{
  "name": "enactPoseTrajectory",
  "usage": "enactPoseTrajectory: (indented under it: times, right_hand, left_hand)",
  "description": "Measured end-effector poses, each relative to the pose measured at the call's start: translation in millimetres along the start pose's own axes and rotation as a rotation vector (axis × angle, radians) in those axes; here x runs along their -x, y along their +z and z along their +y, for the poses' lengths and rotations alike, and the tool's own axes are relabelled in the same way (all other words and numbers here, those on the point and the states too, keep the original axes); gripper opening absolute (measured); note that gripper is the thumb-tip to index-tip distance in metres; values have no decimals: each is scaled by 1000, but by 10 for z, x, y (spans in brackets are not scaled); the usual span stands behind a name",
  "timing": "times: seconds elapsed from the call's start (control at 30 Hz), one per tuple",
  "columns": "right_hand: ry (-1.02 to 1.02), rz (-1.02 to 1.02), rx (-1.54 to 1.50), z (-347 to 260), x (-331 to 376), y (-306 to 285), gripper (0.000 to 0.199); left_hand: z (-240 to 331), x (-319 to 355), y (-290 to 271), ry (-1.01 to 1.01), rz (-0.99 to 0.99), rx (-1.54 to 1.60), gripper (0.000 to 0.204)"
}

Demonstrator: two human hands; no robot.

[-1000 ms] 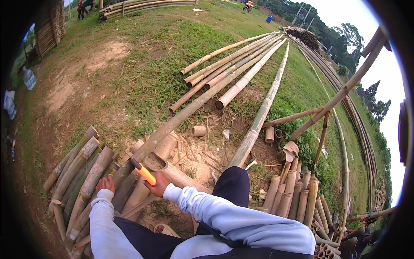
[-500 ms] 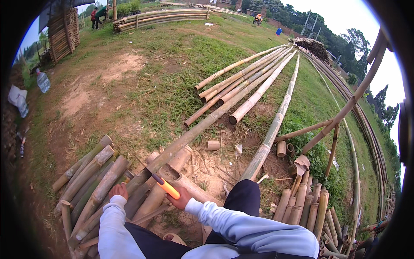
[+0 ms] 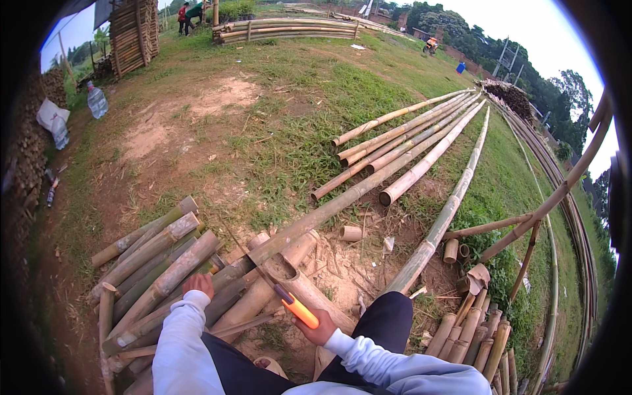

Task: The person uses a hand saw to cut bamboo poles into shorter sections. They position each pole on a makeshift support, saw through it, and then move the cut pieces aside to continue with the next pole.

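Observation:
My right hand [image 3: 322, 329] grips a saw by its orange handle [image 3: 299, 311]. The thin blade [image 3: 253, 263] slants up and to the left across a long bamboo pole [image 3: 342, 201]. My left hand [image 3: 197, 284] presses down on cut bamboo lengths [image 3: 168, 263] piled at my lower left. A thick bamboo piece with a notched open end [image 3: 289, 273] lies just under the blade, between both hands. My dark trouser knee [image 3: 388, 316] rises at the lower middle, and pale blue sleeves cover both forearms.
Several long bamboo poles [image 3: 408, 138] lie on the grass ahead. Short cut pieces [image 3: 480, 336] are bundled at the lower right, small offcuts [image 3: 352, 234] on the sawdust. A bent pole frame [image 3: 566, 184] stands right. Stacked bamboo [image 3: 135, 29], water bottles [image 3: 97, 100] and distant people [image 3: 187, 14] are behind.
The view has tilted upward and the scene sits lower in the picture. My right hand and the saw have shifted right and down a little; my left hand stays on the cut lengths.

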State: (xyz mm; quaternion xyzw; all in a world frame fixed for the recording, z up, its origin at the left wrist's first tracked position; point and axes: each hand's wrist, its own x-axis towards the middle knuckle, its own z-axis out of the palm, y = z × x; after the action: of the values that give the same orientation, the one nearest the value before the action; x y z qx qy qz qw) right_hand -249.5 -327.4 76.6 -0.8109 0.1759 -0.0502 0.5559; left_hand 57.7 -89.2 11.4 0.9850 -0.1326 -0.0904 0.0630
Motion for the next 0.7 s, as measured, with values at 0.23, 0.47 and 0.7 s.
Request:
enactPoseTrajectory:
  times: [0.23,0.47,0.7]
  right_hand:
    - [-50,-39,-38,-16,-516,408,29]
    - [-33,81,13,-201,1103,-214,17]
    - [-159,112,6,-138,-828,431,29]
  left_hand:
    - [-241,-20,-69,29,-58,-27,52]
    - [-39,120,-140,-35,-73,43,51]
    - [148,178,-317,2,-38,71,52]
